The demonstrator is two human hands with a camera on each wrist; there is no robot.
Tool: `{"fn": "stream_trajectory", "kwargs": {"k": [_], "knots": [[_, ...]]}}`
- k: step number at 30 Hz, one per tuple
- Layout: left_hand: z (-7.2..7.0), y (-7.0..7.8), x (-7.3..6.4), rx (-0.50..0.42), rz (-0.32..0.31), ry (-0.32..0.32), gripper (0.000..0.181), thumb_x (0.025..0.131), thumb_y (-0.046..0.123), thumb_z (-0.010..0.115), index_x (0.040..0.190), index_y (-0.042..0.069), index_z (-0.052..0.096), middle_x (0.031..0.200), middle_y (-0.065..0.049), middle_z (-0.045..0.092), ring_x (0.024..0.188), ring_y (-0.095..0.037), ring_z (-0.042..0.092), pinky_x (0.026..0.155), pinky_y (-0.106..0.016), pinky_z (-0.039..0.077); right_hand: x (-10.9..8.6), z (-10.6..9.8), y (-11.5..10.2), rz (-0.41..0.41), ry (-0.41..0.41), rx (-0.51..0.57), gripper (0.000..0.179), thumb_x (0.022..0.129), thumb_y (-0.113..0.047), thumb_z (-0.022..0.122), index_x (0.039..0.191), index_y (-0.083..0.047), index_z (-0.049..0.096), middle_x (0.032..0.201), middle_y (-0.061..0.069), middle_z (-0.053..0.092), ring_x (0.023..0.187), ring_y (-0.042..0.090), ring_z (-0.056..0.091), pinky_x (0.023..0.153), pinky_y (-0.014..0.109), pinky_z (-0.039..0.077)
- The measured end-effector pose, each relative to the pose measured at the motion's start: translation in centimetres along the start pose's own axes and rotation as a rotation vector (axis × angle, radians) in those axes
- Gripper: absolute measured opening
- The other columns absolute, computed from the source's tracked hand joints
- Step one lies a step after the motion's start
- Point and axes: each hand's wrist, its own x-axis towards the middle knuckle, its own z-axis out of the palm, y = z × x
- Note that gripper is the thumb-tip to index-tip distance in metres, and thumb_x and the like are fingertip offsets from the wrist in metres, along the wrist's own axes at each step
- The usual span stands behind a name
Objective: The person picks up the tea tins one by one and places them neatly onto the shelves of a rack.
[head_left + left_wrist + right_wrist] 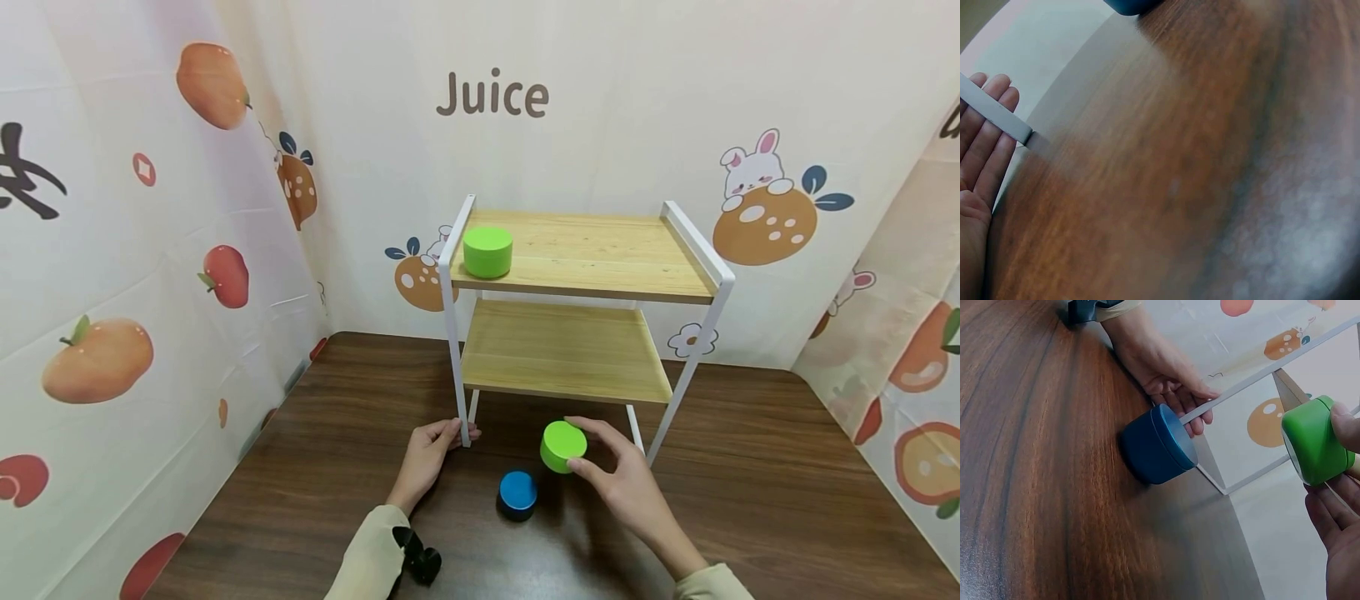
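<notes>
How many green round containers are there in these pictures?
2: one green container stands on the upper shelf, near its left end; the other container is held in the right hand.

A pale cloth backdrop (615, 125) spans the top of the head view, the word "Juice" (492, 93) at upper centre and a white rabbit (752, 177) over an orange fruit (765, 225) at right. Fruit-printed cloth (161, 292) hangs along the left edge. The dark wood-grain worktop (787, 500) shows a sheen at bottom centre.
</notes>
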Motion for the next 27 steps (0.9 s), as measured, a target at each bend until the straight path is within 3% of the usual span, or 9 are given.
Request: {"fn": "stream_trajectory", "kwargs": {"k": [11, 20, 27], "knots": [[0.0, -0.1, 0.0, -0.008, 0.007, 0.002, 0.040, 0.112, 0.027, 0.053, 0.115, -0.006, 0.076, 0.110, -0.021, 0.080, 0.110, -0.030, 0.078, 0.097, -0.029, 0.062, 0.2, -0.3, -0.3, -0.022, 0.006, 0.008, 0.046, 0.096, -0.012, 0.077, 0.141, -0.013, 0.064, 0.136, 0.006, 0.070, 0.123, -0.002, 0.060, 0.101, 0.013, 0.049], [0.0, 0.0, 0.0, -0.008, 0.010, -0.004, 0.041, 0.112, 0.027, 0.053, 0.116, -0.006, 0.076, 0.111, -0.022, 0.079, 0.110, -0.029, 0.078, 0.097, -0.030, 0.062, 0.5, -0.5, -0.8, -0.042, -0.004, 0.046, 0.047, 0.096, -0.007, 0.077, 0.141, -0.009, 0.063, 0.133, 0.011, 0.070, 0.113, 0.000, 0.065, 0.092, 0.017, 0.056], [0.0, -0.1, 0.1, -0.003, 0.010, -0.003, 0.041, 0.113, 0.026, 0.052, 0.116, -0.006, 0.076, 0.112, -0.023, 0.079, 0.110, -0.030, 0.078, 0.096, -0.027, 0.061, 1.0, -0.8, -1.3, -0.048, -0.010, 0.042, 0.047, 0.096, -0.007, 0.077, 0.141, -0.009, 0.063, 0.132, 0.010, 0.070, 0.114, 0.000, 0.066, 0.093, 0.016, 0.055]]}}
